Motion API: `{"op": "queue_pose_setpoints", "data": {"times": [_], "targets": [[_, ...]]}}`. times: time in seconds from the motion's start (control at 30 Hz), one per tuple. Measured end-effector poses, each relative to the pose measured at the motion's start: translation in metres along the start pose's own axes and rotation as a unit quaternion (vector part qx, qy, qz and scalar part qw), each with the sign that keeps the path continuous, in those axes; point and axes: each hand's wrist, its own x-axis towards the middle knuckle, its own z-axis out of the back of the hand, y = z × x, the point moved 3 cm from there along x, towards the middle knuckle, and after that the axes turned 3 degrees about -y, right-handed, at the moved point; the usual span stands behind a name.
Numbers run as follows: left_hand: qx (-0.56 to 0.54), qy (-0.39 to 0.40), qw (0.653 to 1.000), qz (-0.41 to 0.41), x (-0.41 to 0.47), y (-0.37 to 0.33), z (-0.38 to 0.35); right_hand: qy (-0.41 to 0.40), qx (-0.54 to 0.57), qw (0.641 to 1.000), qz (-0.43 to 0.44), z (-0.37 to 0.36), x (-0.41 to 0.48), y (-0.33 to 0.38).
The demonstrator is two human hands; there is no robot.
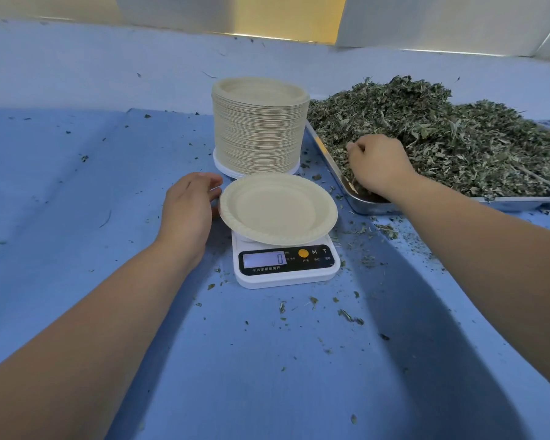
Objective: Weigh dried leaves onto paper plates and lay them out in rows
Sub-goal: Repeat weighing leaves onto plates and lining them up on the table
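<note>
An empty beige paper plate [278, 209] lies on a white digital scale [286, 265] whose display reads 0. My left hand [189, 208] sits just left of the plate, fingers straight, fingertips at its rim. My right hand [377, 163] is down in the near corner of a steel tray [362, 206] heaped with dried green leaves [442, 138], its fingers curled into the leaves. A tall stack of paper plates [259, 125] stands behind the scale.
A blue cloth [77, 201] covers the table, with leaf crumbs [350, 315] scattered around the scale and in front of the tray. A pale wall and panel edge [442, 23] run along the back.
</note>
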Motion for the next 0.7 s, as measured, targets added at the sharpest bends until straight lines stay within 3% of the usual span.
{"op": "queue_pose_setpoints", "data": {"times": [0.1, 0.23, 0.43, 0.6, 0.7], "targets": [[0.0, -0.001, 1.0, 0.001, 0.0, 0.0, 0.0, -0.03, 0.029, 0.999, 0.004, 0.003, 0.003, 0.0], [0.002, 0.0, 1.0, 0.004, 0.0, 0.0, 0.0, 0.022, 0.014, 1.0, 0.008, -0.003, 0.004, 0.002], [-0.003, 0.008, 1.0, 0.001, -0.001, -0.001, -0.001, 0.024, -0.004, 1.0, 0.005, -0.008, 0.001, 0.002], [-0.004, 0.012, 1.0, 0.005, -0.001, -0.003, -0.002, -0.021, 0.009, 1.0, 0.018, -0.001, 0.002, 0.007], [-0.001, 0.011, 1.0, 0.004, -0.002, -0.003, -0.002, 0.013, -0.002, 1.0, 0.009, 0.0, 0.004, 0.008]]}}
